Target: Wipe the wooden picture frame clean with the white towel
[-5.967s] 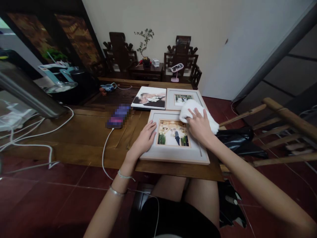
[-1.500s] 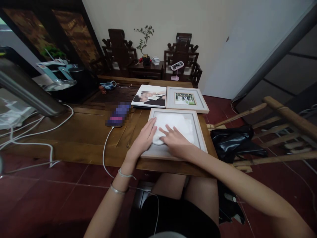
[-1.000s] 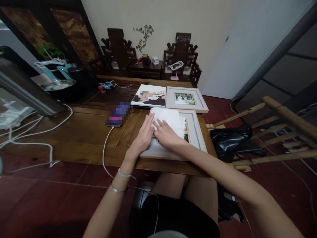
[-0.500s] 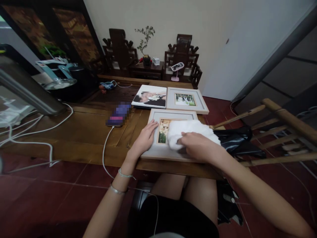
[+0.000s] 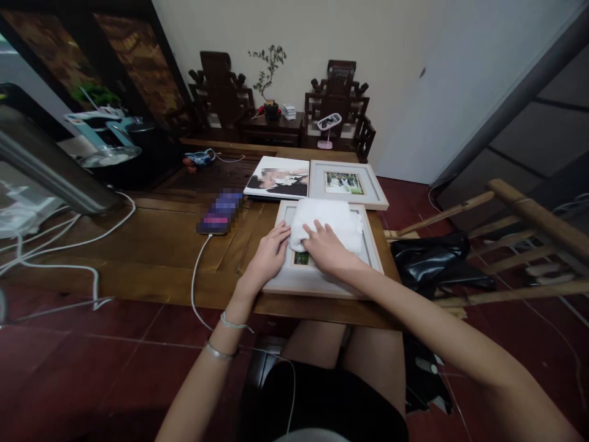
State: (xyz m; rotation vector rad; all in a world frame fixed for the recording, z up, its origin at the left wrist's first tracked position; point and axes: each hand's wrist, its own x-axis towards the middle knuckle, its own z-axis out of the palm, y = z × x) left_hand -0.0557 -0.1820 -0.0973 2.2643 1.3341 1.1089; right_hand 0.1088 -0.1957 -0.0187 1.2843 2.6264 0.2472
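A picture frame (image 5: 269, 285) with a pale wood edge and grey mat lies flat near the table's front edge. My left hand (image 5: 270, 253) rests on its left side, fingers stretched out along the border. Bunched over the frame's middle is a white fluffy cloth (image 5: 329, 215), which hides most of the photo. My right hand (image 5: 326, 247) presses on the cloth's near left part and holds it, some fingertips sunk into the fabric. Only a lower strip of the photo (image 5: 301, 258) shows below the cloth.
Behind lie a second picture frame (image 5: 317, 184) and a white-bordered photo panel (image 5: 278, 178). A phone (image 5: 219, 212) with a white cable (image 5: 193, 270) is to the left. Right of the table are black plastic (image 5: 430, 258) and a wooden chair (image 5: 529, 209).
My right hand has slid the cloth left and away from me across the frame, covering more of the photo. My left hand stays on the frame's left side.
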